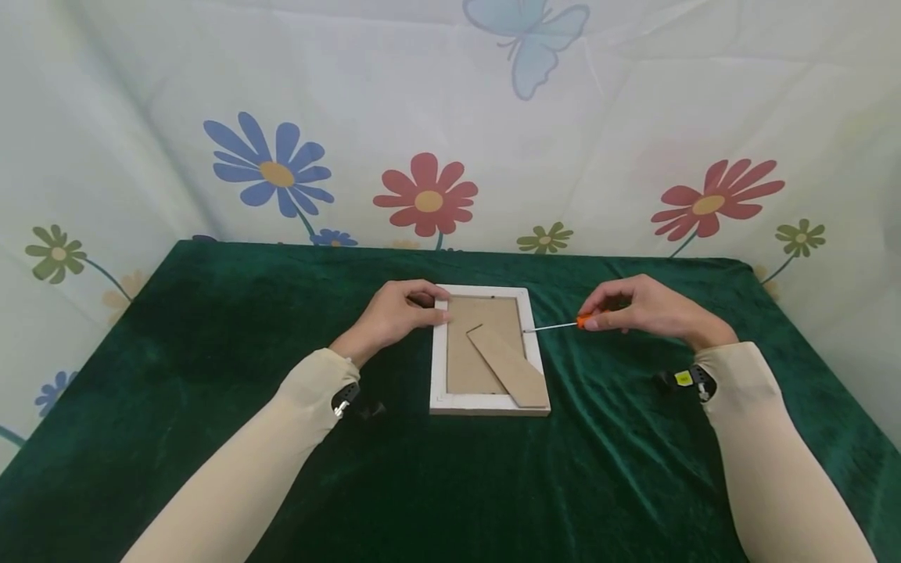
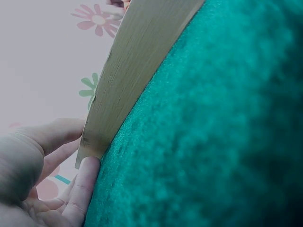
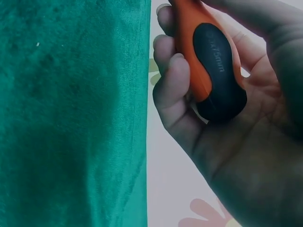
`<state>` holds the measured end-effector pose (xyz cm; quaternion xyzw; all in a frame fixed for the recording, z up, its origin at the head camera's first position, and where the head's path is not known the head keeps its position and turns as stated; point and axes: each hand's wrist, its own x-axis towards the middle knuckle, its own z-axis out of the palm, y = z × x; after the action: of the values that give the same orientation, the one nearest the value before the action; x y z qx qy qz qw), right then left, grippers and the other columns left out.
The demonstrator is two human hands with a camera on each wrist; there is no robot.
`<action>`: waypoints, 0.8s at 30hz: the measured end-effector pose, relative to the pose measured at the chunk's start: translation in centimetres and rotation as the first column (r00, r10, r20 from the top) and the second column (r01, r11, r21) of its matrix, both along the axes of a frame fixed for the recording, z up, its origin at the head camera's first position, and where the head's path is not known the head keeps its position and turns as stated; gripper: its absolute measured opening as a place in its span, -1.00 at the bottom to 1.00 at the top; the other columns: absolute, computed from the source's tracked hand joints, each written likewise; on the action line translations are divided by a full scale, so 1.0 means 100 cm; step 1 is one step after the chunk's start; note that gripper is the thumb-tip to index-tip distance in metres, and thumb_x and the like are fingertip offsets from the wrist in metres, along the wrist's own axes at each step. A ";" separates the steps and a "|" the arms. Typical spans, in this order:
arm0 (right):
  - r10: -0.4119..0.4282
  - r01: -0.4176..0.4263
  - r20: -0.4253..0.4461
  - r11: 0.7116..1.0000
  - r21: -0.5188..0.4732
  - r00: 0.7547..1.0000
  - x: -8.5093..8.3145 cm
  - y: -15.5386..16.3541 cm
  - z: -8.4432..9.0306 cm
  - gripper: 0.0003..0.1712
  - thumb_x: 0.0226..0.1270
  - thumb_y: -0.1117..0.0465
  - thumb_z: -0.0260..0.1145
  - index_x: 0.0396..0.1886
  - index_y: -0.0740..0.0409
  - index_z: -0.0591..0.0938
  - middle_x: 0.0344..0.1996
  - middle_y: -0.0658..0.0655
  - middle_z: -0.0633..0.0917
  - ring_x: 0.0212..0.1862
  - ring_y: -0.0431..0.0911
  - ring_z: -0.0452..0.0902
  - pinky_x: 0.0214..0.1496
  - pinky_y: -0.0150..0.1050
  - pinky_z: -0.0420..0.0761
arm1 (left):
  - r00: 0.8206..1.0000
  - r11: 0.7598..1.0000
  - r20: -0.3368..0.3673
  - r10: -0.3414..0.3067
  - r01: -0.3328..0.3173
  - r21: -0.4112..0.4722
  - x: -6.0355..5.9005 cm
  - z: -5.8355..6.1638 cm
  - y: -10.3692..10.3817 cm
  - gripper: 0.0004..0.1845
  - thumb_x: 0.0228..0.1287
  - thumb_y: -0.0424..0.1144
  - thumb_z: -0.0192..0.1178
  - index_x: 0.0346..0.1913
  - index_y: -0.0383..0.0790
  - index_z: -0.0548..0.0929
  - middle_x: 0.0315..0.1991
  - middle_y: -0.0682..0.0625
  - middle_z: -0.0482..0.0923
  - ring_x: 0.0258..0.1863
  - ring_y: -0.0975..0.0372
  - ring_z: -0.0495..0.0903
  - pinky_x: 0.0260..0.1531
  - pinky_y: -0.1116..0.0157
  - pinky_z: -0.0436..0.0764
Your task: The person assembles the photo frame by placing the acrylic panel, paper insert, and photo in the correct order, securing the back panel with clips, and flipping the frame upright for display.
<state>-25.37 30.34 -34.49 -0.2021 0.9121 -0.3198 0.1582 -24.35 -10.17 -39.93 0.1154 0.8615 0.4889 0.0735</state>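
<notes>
Item under inspection: a white-edged picture frame (image 1: 439,360), lying back side up on the cloth-covered counter (image 1: 246,313), between the two hands. Its brown backing board (image 1: 486,311) is seated inside the rails. The stand leg (image 1: 512,369) lies slantwise across the board, its wide end over the lower right corner of the frame. Small dark marks (image 1: 493,297) show at the board's edge; they could be retaining tabs, but are too small to confirm.

Left hand (image 1: 390,317): grip clamped on the frame's left rail near the upper corner, pinching it between thumb and fingers. Right hand (image 1: 644,309): grip clamped on the orange and black handle of a screwdriver (image 3: 213,66), fingers curled round it. The shaft points toward the frame, and its tip meets the inner edge of the right rail. Whether the tip sits under a fastener cannot be determined.

Assessment: the step in hand appears to be working a fastening at the right side of the backing. The next move calls for a firm left hold against sliding, and light, controlled leverage at the tip, since a slip could score the board or rail.
</notes>
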 end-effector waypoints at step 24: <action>0.044 -0.042 -0.115 0.999 0.021 0.992 0.015 -0.011 0.023 -0.75 0.44 0.13 0.51 0.03 0.10 0.81 -0.07 0.04 0.76 -0.13 0.01 0.57 -0.09 -0.11 0.63 | 1.000 1.000 -0.001 -0.003 0.003 -0.004 -0.001 -0.001 0.000 -0.60 0.37 -0.07 0.49 0.21 -0.04 0.77 0.06 -0.06 0.66 -0.02 0.02 0.59 0.09 0.00 0.67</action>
<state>-23.90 29.24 -32.21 -0.2381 0.9181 -0.2956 0.1141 -24.48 -10.14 -40.01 0.1168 0.8623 0.4871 0.0741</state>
